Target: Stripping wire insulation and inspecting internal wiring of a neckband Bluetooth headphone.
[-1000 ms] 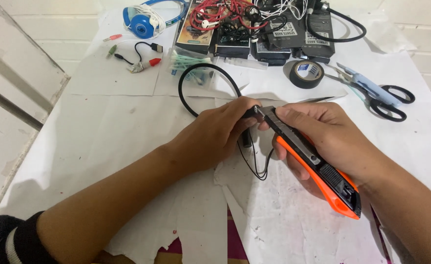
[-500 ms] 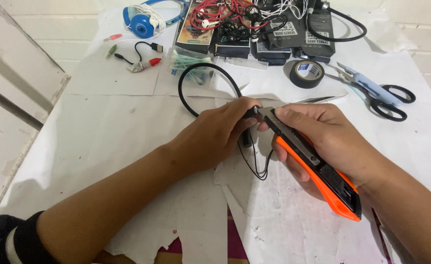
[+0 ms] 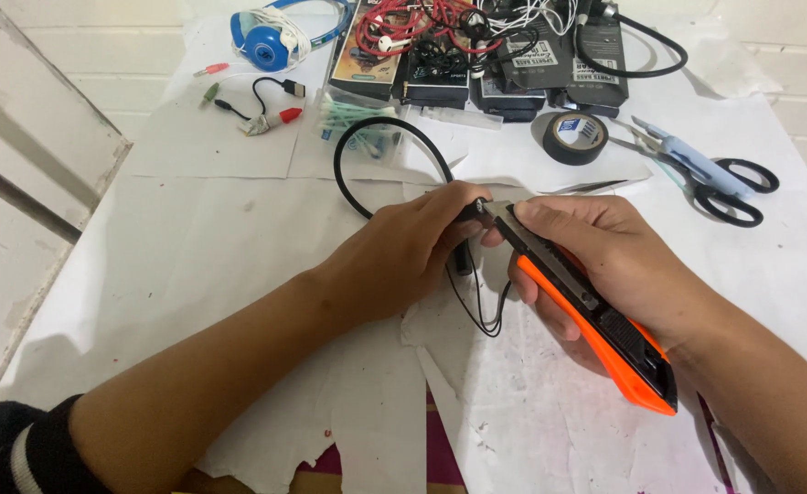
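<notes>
Head view looks down on a worktop (image 3: 193, 274) covered with torn white paper, where two bare hands meet near the middle. Left hand (image 3: 403, 256) has its fingers curled together, pinching the end of a black cable (image 3: 367, 137) between thumb and fingertips; the cable loops away from the hand in an arc toward the far side of the worktop, and thin black wires (image 3: 481, 316) hang in a loop below the hand onto the paper. Right hand (image 3: 604, 265) is clamped around an orange and black utility knife (image 3: 595, 320), its thumb pressed along the top, with the knife's metal tip touching the cable end right at the left fingertips. The knife's orange body runs back along the palm and sticks out past the heel of the hand. Beyond the hands, a roll of black tape (image 3: 575, 137) lies beside a pair of scissors (image 3: 705, 174) with pale blue and black handles. Farther back are dark packages with red and white wires on top (image 3: 476, 46), blue headphones (image 3: 271, 37), and small plugs with red tips (image 3: 261, 114).
</notes>
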